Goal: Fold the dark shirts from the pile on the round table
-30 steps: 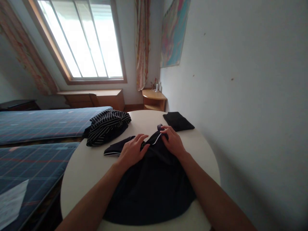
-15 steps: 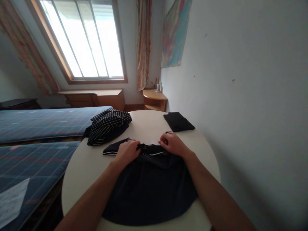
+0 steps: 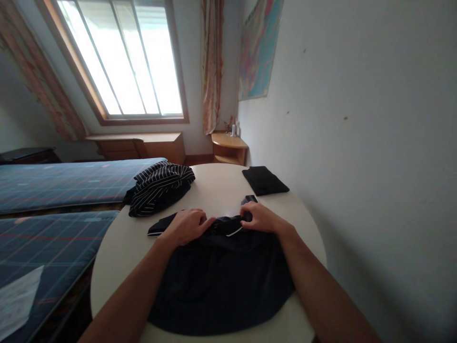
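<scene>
Dark shirt (image 3: 221, 286) spread on the round pale worktop (image 3: 114, 267), hem at the near edge, white-edged collar (image 3: 228, 227) at the far end. Right hand (image 3: 247, 216) pinches cloth beside the collar. Left hand (image 3: 207, 224) rests over the shirt's left shoulder, fingers curled; cannot tell if it grips. Striped garment (image 3: 160, 183) heaped far left; folded black cloth (image 3: 266, 181) far right.

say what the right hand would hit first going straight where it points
The right hand would likely meet the dark garment, whose bunched cloth it touches; past that, the left hand looks roughly in line, though depth is unclear.
</scene>
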`<state>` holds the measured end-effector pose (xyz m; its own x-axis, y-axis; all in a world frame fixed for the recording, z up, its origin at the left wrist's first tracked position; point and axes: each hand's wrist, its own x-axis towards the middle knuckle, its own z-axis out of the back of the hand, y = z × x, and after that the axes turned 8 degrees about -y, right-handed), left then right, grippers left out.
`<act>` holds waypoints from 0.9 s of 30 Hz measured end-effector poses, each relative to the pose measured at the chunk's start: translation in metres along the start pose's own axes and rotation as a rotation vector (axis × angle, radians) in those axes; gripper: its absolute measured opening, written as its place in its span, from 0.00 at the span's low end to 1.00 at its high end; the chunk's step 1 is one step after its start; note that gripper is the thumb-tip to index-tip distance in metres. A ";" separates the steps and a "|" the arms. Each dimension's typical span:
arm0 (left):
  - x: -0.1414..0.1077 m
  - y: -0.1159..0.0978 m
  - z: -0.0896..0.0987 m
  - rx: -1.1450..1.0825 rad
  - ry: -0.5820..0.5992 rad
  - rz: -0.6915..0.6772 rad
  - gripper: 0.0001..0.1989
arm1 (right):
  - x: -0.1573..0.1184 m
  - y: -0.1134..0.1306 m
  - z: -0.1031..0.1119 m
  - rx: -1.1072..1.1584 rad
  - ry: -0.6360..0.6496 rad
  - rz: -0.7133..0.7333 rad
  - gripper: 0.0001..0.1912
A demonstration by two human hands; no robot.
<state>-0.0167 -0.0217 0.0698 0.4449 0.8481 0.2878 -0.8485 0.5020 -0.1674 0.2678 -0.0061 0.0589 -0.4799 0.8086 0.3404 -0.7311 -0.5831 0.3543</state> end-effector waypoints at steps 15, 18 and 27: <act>-0.002 0.020 0.004 -0.098 0.212 0.196 0.24 | 0.007 -0.002 -0.004 -0.103 -0.396 0.017 0.06; -0.001 0.019 0.005 -0.184 0.184 0.157 0.28 | 0.007 -0.002 -0.002 -0.053 -0.544 0.040 0.06; 0.000 0.014 0.001 -0.252 0.114 0.004 0.22 | 0.006 -0.001 0.000 -0.027 -0.706 0.176 0.09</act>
<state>-0.0286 -0.0145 0.0682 0.4831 0.8565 0.1815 -0.7584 0.5130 -0.4021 0.2660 -0.0006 0.0607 -0.1702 0.4543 0.8744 -0.6879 -0.6902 0.2247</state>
